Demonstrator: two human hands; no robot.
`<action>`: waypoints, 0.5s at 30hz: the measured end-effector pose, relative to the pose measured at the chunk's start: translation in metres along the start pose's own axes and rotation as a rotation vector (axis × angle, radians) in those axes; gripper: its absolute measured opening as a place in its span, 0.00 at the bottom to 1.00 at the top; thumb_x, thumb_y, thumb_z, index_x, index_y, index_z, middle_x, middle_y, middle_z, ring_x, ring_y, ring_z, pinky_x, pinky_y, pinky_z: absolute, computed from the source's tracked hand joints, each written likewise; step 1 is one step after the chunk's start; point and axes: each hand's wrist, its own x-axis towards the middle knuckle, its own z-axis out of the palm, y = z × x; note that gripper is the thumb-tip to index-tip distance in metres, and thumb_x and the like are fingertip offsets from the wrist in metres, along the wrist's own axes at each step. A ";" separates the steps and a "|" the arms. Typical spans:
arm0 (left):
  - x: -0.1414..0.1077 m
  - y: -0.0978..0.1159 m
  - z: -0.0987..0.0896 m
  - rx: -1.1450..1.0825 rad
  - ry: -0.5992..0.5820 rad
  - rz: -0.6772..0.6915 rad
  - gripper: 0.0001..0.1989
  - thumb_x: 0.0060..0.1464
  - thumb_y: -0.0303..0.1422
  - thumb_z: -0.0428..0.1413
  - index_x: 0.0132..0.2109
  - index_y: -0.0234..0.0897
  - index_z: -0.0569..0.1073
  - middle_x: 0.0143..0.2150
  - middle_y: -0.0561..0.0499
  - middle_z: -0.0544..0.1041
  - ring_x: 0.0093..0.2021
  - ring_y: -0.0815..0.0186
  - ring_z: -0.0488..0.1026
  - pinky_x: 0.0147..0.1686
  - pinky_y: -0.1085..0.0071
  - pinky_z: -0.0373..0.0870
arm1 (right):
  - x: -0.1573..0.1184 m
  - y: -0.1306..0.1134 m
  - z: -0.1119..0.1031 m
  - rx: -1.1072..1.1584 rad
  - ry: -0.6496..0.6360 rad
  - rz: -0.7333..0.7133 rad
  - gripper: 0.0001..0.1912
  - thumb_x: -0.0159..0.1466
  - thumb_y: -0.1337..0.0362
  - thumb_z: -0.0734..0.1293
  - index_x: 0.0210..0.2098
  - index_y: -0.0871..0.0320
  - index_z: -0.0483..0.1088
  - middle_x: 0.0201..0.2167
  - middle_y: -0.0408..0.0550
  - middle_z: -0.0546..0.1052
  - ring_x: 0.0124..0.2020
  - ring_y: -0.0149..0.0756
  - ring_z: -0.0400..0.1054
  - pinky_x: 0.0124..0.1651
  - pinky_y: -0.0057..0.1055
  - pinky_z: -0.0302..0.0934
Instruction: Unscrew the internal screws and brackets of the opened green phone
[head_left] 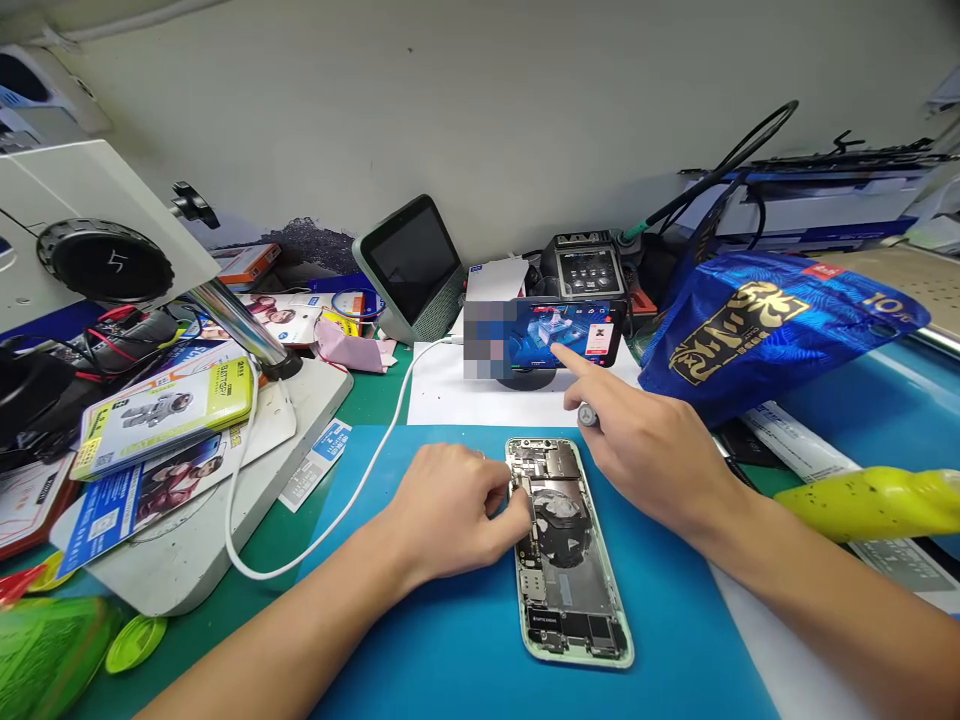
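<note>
An opened phone (pixel 581 580) with a pale green frame lies on the blue mat, its circuit boards and inner parts bare. My left hand (pixel 461 510) is at its upper left edge, fingers curled and thumb bent in against the frame. Above and to the right, my right hand (pixel 645 430) stretches its index finger to the screen of a second phone (pixel 562 335), which is propped sideways and lit with a blue picture. The other fingers of that hand are closed around a screwdriver (pixel 589 414), of which only the round grey end shows.
A white cable (pixel 322 555) curves across the left side to the propped phone. Left stands a metal-post stand base (pixel 187 540) with a yellow battery box (pixel 169 410). A blue pouch (pixel 780 330) and a yellow bottle (pixel 870 503) flank my right arm; a smart display (pixel 412 265) is behind.
</note>
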 end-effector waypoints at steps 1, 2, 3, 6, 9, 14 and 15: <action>0.000 0.000 0.000 0.002 -0.008 -0.006 0.19 0.57 0.37 0.51 0.21 0.37 0.58 0.18 0.57 0.57 0.20 0.71 0.47 0.26 0.67 0.41 | 0.000 0.000 0.000 -0.005 -0.002 0.013 0.11 0.61 0.75 0.60 0.39 0.57 0.69 0.66 0.48 0.71 0.31 0.35 0.78 0.25 0.35 0.64; 0.000 0.001 0.000 0.005 -0.015 -0.010 0.19 0.58 0.37 0.51 0.21 0.37 0.58 0.18 0.57 0.57 0.20 0.71 0.47 0.26 0.67 0.41 | 0.000 0.001 0.000 -0.010 -0.005 0.025 0.11 0.61 0.75 0.60 0.40 0.57 0.69 0.66 0.49 0.71 0.29 0.35 0.77 0.24 0.35 0.63; 0.000 0.001 0.000 0.008 -0.021 -0.014 0.19 0.58 0.38 0.51 0.21 0.37 0.58 0.18 0.57 0.57 0.20 0.71 0.47 0.26 0.67 0.41 | -0.001 0.001 0.000 -0.014 -0.009 0.037 0.12 0.61 0.74 0.60 0.41 0.57 0.70 0.67 0.50 0.70 0.29 0.35 0.77 0.24 0.35 0.63; 0.001 0.001 -0.001 0.014 -0.036 -0.023 0.20 0.59 0.39 0.50 0.21 0.37 0.58 0.18 0.56 0.58 0.21 0.71 0.46 0.26 0.66 0.40 | -0.001 0.004 -0.003 -0.034 -0.017 0.086 0.12 0.64 0.71 0.61 0.44 0.58 0.72 0.68 0.53 0.68 0.29 0.38 0.77 0.25 0.36 0.64; 0.000 0.001 -0.002 0.017 -0.051 -0.030 0.20 0.60 0.40 0.50 0.22 0.37 0.59 0.18 0.56 0.59 0.21 0.71 0.47 0.27 0.66 0.41 | -0.001 0.007 -0.008 -0.070 -0.015 0.152 0.12 0.66 0.69 0.61 0.46 0.59 0.73 0.69 0.55 0.67 0.29 0.40 0.78 0.26 0.37 0.66; 0.001 0.002 -0.005 0.019 -0.080 -0.046 0.21 0.60 0.40 0.51 0.22 0.37 0.59 0.19 0.56 0.60 0.21 0.71 0.48 0.27 0.66 0.42 | 0.001 0.009 -0.012 -0.114 -0.036 0.212 0.13 0.67 0.68 0.61 0.47 0.59 0.74 0.69 0.54 0.66 0.30 0.42 0.79 0.26 0.38 0.66; 0.001 0.002 -0.005 0.020 -0.082 -0.050 0.21 0.60 0.40 0.51 0.22 0.37 0.59 0.19 0.56 0.60 0.21 0.71 0.48 0.27 0.66 0.42 | 0.001 0.009 -0.012 -0.117 -0.036 0.216 0.13 0.67 0.68 0.61 0.46 0.59 0.74 0.69 0.53 0.65 0.31 0.43 0.79 0.26 0.38 0.66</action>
